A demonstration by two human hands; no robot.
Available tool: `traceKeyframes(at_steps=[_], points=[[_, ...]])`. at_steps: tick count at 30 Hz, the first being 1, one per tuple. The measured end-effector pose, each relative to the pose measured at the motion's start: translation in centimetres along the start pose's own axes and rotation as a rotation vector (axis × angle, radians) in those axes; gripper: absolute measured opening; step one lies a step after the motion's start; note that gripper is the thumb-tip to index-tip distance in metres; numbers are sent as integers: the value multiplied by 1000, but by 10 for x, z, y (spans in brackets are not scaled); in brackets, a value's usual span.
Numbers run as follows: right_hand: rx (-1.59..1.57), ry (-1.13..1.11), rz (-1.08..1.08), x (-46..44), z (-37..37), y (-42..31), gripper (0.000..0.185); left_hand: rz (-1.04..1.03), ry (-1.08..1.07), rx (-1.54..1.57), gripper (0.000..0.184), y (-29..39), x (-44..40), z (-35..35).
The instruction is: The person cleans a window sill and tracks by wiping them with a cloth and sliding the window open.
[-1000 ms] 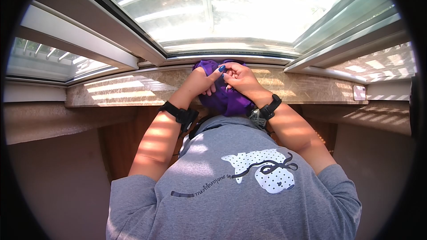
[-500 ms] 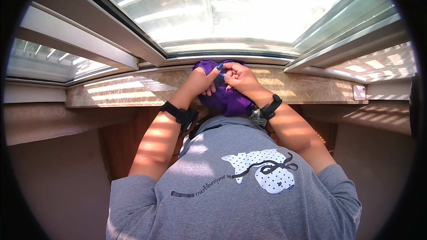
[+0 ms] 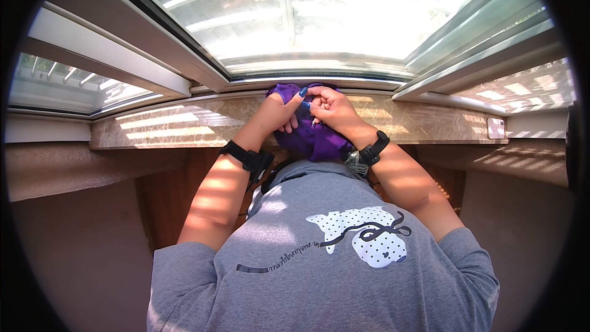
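A crumpled purple cloth [image 3: 307, 141] hangs over the edge of the stone windowsill, just in front of my chest. My left hand [image 3: 280, 112] is closed on its left side, with the thumb on top and the other fingers curled into the fabric. From the other side, my right hand [image 3: 334, 109] pinches at the cloth with bent fingers and thumb. The fingertips of both hands nearly meet over the purple fabric. Whether something tiny sits between them is too small to tell. Each wrist wears a black strap.
The speckled stone windowsill [image 3: 178, 124] runs across in front of me, striped with sunlight. Behind it stands the window frame [image 3: 319, 79] with glass panes. A pinkish phone [image 3: 496, 128] lies at the sill's right end. A clear, crinkled bundle [image 3: 355, 163] is beside my right wrist.
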State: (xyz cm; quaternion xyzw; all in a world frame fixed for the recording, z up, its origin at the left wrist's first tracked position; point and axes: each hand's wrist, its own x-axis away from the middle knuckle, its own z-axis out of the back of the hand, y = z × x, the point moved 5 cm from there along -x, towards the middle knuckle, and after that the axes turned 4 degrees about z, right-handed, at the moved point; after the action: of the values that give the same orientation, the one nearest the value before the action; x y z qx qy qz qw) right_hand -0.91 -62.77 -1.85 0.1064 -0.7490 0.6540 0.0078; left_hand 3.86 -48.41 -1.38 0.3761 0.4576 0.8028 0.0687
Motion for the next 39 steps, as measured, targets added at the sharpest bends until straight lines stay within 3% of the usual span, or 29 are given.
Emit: traceKeyframes(at_steps=[13,22,34,39], points=[[-18,7,12,2,1,-1,39,38,27,-46,45,-3,-4,-2],[-53,63,-17,19,16,-4,33,60,-19,-214,61,20,-1,-17],[-57,165,98,34,43,11,36,-42,-145,-51,41,18,-29,-36],[-14,142,126,36,41,9,42,105,-204,102,52,1,-41,-33]])
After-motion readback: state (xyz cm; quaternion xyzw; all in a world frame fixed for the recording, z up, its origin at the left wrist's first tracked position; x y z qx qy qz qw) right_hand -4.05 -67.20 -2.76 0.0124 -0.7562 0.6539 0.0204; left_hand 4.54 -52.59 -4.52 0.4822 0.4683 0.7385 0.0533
